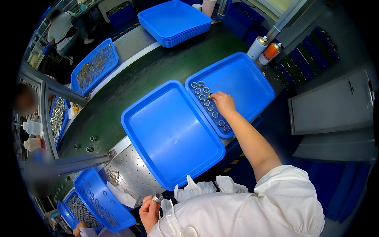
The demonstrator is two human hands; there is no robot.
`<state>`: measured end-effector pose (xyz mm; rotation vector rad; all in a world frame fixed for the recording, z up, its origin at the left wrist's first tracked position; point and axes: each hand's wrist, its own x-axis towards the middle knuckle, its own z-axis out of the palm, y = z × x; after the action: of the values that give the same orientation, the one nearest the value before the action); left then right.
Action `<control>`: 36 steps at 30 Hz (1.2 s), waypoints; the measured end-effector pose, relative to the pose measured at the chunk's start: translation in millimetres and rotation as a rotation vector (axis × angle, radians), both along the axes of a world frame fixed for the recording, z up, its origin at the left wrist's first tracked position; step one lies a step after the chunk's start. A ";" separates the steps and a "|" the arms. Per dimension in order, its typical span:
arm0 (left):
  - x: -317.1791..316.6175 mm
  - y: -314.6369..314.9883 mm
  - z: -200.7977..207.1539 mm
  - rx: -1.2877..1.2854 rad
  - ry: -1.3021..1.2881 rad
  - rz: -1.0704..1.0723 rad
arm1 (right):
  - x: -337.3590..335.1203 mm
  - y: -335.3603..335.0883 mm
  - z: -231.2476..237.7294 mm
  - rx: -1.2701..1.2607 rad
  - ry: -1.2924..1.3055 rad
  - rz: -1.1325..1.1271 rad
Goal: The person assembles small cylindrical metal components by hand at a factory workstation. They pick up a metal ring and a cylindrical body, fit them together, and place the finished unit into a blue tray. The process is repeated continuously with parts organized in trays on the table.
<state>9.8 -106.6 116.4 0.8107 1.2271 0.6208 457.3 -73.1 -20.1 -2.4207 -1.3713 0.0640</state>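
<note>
My right hand [223, 103] reaches over the blue tray [252, 85] on the right. Its fingers are closed on a short metal sleeve [209, 95], partly hidden by the fingertips. Beside it, several similar metal sleeves [215, 114] stand in loose rows along that tray's left side, their round openings facing up. Low in the head view, close to my body, my left hand [149, 211] grips another shiny metal sleeve [157, 198] between thumb and fingers. Between my two hands lies a second blue tray [169, 130] with a bare bottom.
A stack of blue trays [173, 19] stands across the green conveyor belt [114, 94]. A few sleeves [90, 149] sit on the belt at left. Two spray cans [257, 47] stand behind the right tray. Part-filled trays [94, 65] line the far side. Other people work at left.
</note>
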 end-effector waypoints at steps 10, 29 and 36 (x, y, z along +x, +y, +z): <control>15.3 -10.9 -5.8 -0.009 -0.053 0.045 | 6.4 3.5 3.7 -0.060 -0.039 0.083; 10.0 -16.2 -8.7 0.027 0.089 0.041 | -10.9 -24.7 6.2 0.266 0.087 0.138; -17.6 -32.2 -12.9 -0.011 -0.068 0.178 | -137.7 74.2 42.5 0.406 0.389 0.515</control>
<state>-7.9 -138.8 103.5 0.6702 1.2478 0.7788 319.6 1.0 22.4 -1.5851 -1.5928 0.3308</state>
